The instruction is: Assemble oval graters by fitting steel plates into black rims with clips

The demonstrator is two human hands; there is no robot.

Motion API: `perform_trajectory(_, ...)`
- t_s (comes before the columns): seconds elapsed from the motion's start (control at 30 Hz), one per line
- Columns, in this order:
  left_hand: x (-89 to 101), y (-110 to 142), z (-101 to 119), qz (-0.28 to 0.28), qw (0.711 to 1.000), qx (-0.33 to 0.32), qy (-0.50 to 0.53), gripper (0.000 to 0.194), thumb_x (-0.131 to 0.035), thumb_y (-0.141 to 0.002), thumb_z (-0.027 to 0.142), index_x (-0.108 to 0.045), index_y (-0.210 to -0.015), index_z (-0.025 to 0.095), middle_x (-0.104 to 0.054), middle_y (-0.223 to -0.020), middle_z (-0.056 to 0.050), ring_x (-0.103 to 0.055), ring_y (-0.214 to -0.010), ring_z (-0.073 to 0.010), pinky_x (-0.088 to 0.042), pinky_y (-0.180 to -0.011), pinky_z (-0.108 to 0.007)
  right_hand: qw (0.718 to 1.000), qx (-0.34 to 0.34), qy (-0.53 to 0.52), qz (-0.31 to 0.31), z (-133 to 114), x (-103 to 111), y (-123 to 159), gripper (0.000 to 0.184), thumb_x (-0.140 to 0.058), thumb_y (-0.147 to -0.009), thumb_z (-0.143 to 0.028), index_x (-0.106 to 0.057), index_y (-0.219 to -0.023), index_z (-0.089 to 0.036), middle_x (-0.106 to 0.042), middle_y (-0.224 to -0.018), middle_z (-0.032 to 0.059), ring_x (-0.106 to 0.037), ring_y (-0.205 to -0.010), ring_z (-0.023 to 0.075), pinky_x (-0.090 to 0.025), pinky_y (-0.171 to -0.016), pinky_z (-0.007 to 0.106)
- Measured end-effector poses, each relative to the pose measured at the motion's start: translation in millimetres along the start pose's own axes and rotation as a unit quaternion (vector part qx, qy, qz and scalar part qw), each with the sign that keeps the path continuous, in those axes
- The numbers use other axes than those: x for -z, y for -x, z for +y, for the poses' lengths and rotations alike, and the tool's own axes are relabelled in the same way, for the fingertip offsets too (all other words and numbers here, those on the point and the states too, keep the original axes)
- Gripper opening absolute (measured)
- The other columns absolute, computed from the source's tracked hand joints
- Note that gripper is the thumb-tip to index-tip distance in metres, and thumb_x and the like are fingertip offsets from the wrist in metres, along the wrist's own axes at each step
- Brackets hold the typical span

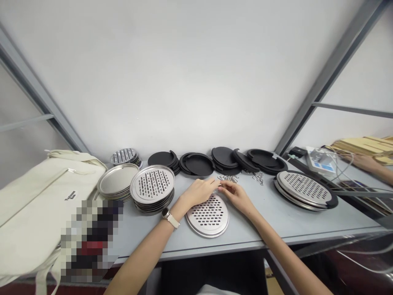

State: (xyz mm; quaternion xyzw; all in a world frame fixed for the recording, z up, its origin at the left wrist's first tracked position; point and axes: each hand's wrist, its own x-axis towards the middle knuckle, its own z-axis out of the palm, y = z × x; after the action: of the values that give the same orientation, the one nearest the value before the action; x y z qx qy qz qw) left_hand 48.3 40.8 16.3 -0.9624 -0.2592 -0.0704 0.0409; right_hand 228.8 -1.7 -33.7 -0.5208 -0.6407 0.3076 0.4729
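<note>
Metal slotted disc (pixel 208 217): laid flat on grey table (pixel 251 235), nr front edge, centre; far rim partly covered by L hand (pixel 199 191).
L hand: bent, fingers part-closed, held over disc's far edge; tips brought nr those of R hand (pixel 235 196); whether anything is gripped can't be told.
R hand: half-curled, thumb & finger drawn almost tog. just beyond disc's upper R rim; sth. tiny & shiny seen btwn the 2 hands' tips, but can't tell by which it's held.
Watch (pixel 170 218): worn on L wrist, light strap.
Wire pcs (pixel 229 178): heaped just beyond hands; more seen to R, nr black trays.
Black trays (pixel 200 164): set in several piles along wall side, some tilted on others.
Slotted stack (pixel 152 184): piled L of disc, well apart from R hand.
Plain metal stack (pixel 118 179): placed just L of slotted stack.
R-side stack (pixel 302 188): topped w/ slotted disc, black pc. fitted at its R end.
Cream bag (pixel 37 205): placed far L.
Co-worker's hand (pixel 359 160): seen far R, by tan sheets (pixel 365 144).
</note>
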Motion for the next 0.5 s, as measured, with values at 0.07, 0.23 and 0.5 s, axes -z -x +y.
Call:
perform_trajectory(0.07,-0.5,-0.1,0.4,-0.002,1.000,-0.006,0.001,0.029,-0.039,-0.094,0.016,-0.045,-0.122,0.019,-0.059,-0.107,-0.006,-0.063,-0.088,-0.0189,-0.048,-0.068,-0.027,1.000,-0.007,0.013,0.000,-1.3,1.2,0.3,0.030,-0.060,-0.081,-0.045,-0.067,-0.092,-0.018,-0.067,-0.076,0.0033,-0.060,-0.072,0.0198,-0.048,-0.070,0.031)
perform_trajectory(0.23,-0.9,-0.4,1.8,-0.002,1.000,-0.011,0.003,0.025,-0.037,-0.095,0.016,-0.047,-0.118,0.018,-0.059,-0.104,-0.006,-0.063,-0.084,-0.0186,-0.048,-0.066,-0.026,0.998,-0.014,0.041,0.037,-4.9,3.5,1.8,0.031,-0.067,-0.075,-0.048,-0.064,-0.080,-0.018,-0.062,-0.068,0.0009,-0.057,-0.067,0.0179,-0.045,-0.065,0.028)
perform_trajectory(0.5,0.6,-0.8,2.1,0.001,1.000,-0.013,-0.004,0.012,-0.043,-0.093,0.016,-0.048,-0.103,0.017,-0.059,-0.100,-0.005,-0.063,-0.081,-0.0184,-0.047,-0.062,-0.027,0.996,-0.007,0.061,0.061,-1.5,4.6,2.8,0.033,-0.064,-0.077,-0.051,-0.056,-0.071,-0.020,-0.059,-0.063,0.0002,-0.052,-0.061,0.0167,-0.042,-0.058,0.027)
